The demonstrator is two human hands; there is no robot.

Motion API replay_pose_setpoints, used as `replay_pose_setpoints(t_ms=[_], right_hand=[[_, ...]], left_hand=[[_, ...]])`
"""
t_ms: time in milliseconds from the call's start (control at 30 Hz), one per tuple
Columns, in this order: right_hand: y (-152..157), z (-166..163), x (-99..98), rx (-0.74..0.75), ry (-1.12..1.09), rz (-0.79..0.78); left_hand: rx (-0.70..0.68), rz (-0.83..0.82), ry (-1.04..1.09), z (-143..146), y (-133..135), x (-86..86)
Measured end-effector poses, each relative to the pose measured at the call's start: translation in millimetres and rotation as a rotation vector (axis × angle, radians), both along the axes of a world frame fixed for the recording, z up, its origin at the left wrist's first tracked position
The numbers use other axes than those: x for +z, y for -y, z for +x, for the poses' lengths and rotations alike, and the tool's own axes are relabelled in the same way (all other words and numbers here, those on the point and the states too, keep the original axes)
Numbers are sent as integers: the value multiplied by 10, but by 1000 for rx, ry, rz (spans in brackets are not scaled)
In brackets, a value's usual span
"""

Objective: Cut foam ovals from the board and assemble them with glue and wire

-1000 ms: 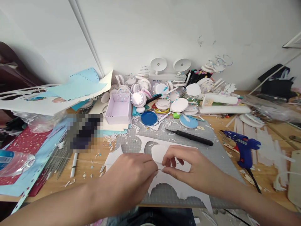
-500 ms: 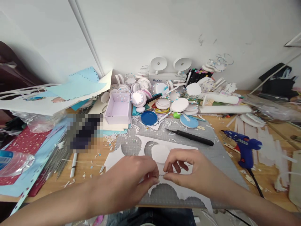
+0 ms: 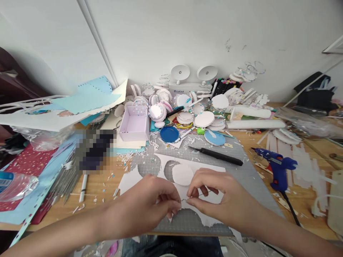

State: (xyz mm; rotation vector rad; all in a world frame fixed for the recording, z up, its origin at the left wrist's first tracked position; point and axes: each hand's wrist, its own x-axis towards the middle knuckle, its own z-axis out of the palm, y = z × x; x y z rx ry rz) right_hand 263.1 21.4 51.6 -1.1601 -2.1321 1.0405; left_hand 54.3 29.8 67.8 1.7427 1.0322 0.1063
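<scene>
Thin dark strand (image 3: 183,200) spans the short gap between the hands, over the white sheet (image 3: 206,216) with its round cut-outs; left hand (image 3: 152,203) pinches it between thumb and fingertips, right hand (image 3: 214,189) does the same from the other side; the hands are near each other, not touching; a thin length also shows behind the right fingers, probably the same piece; far end on the left is hidden by the hand.

Handling, my read: next to no weight; looks like fine wire, could be thread, too small to tell; if wire, bendy with some spring, kinks easily and holds the kink; little surface to grip, so it may roll or slip between fingertips; best hold is a thumb-and-finger pinch on each side, close to the gap, since a wide span would flex; light pressure should do.

Sheet looks thin and light, edges ragged at the cut-outs, likely easy to dent or tear; white disc (image 3: 182,175) lies just beyond the right fingertips; both sit over the grey cutting mat (image 3: 252,182) on the worktop (image 3: 107,194); black knife-like tool (image 3: 219,156) lies beyond, untouched; blue glue gun (image 3: 280,167) well to the right.
</scene>
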Motion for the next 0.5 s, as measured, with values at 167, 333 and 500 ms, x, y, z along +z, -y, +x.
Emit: replay_pose_setpoints(t_ms=[167, 333, 500], right_hand=[[28, 12, -69, 99, -62, 368], [24, 61, -101, 236, 41, 651], [-8, 82, -84, 241, -3, 476]], left_hand=[[66, -471, 217, -10, -63, -52], [52, -239, 145, -24, -104, -53], [-14, 253, 1, -46, -32, -12]])
